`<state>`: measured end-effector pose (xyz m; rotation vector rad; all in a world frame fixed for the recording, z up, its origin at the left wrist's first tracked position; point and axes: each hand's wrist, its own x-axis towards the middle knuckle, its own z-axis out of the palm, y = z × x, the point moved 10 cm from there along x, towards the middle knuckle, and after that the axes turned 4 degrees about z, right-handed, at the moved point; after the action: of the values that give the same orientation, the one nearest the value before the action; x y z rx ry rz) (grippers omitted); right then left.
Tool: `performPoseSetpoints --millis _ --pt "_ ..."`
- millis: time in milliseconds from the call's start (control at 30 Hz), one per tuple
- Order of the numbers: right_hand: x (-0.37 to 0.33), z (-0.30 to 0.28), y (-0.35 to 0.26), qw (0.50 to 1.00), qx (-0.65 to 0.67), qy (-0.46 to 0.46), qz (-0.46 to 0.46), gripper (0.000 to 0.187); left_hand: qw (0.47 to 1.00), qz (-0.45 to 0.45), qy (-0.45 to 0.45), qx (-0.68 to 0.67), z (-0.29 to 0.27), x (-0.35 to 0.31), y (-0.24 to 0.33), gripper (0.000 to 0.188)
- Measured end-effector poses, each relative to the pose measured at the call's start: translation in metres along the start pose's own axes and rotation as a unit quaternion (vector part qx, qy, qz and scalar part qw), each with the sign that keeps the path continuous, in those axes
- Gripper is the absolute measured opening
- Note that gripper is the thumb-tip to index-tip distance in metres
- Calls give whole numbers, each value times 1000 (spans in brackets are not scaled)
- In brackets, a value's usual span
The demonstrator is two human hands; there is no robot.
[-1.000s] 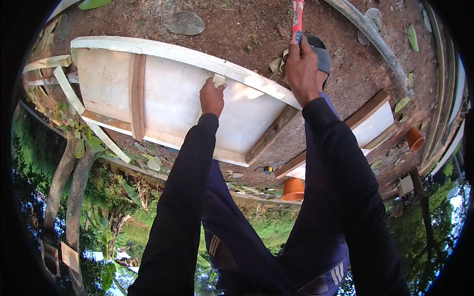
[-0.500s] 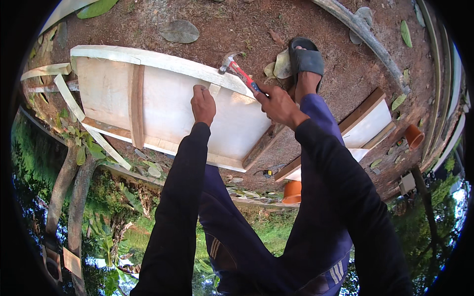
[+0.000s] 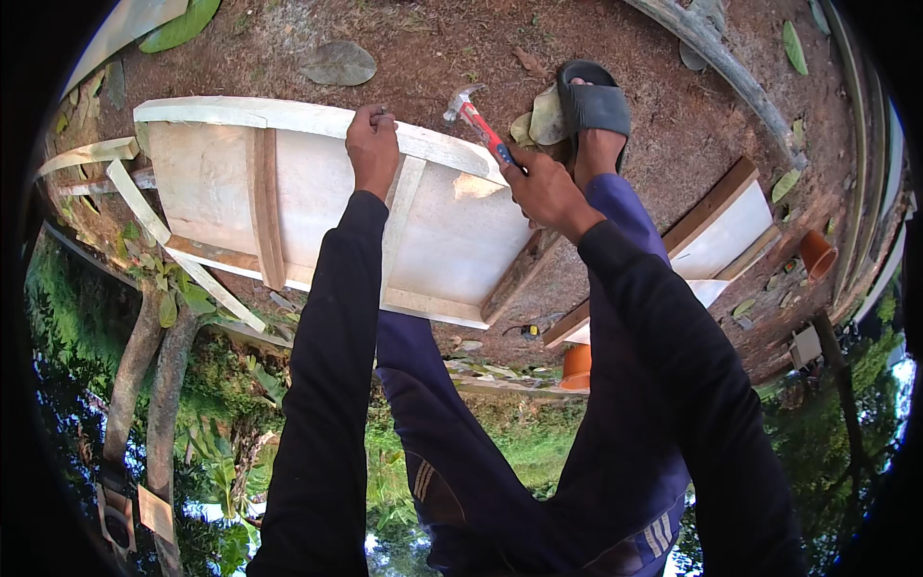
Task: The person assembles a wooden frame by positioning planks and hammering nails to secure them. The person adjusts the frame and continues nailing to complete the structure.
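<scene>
A pale wooden panel [image 3: 317, 202] with raised strips along its edges and cross battens is seen lying on bare brown soil, close in front of the person. Its surface is whitish and smooth, one darker batten [image 3: 264, 207] runs across its left part, and a paler one [image 3: 402, 216] runs under the left forearm. The left hand [image 3: 372, 144] is rested on the panel's far edge strip, fingers pinched together on something too small to be made out. A hammer [image 3: 478, 120] with a red handle and a metal claw head is gripped by the right hand [image 3: 543, 188], closed around the lower handle; the head is held just above the far edge strip, a little to the right of the left hand. The two hands are kept apart.

Just beyond the hammer, a foot in a dark sandal [image 3: 591, 101] is planted on the soil, beside some dry leaves [image 3: 538, 120]. A second, smaller panel [image 3: 716, 236] is seen to the right, well apart. An orange pot [image 3: 577, 365] lies below it, and another [image 3: 817, 255] near the right rim. Loose pale slats [image 3: 144, 216] are propped at the panel's left side. Both arms are covered by dark sleeves.
</scene>
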<state>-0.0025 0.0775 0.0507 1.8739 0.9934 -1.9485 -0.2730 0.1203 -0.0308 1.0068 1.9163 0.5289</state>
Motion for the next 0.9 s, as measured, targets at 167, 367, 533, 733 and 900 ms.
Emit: performPoseSetpoints --millis 167,367,533,733,900 --pt "9 -24 13 999 -18 30 -8 45 971 -25 -226 -76 58 28 8 22" --pt "0 -36 -7 998 41 25 -46 37 953 -58 -296 -26 72 29 -1 22" --pt "-1 -43 -36 995 53 35 -73 38 949 -34 -314 -17 73 32 -15 24" --pt "12 -33 -47 994 -31 32 -99 37 957 -6 -290 4 70 27 1 31" --pt "3 -58 -68 990 -17 80 -111 32 960 0 -277 44 63 27 -2 39"
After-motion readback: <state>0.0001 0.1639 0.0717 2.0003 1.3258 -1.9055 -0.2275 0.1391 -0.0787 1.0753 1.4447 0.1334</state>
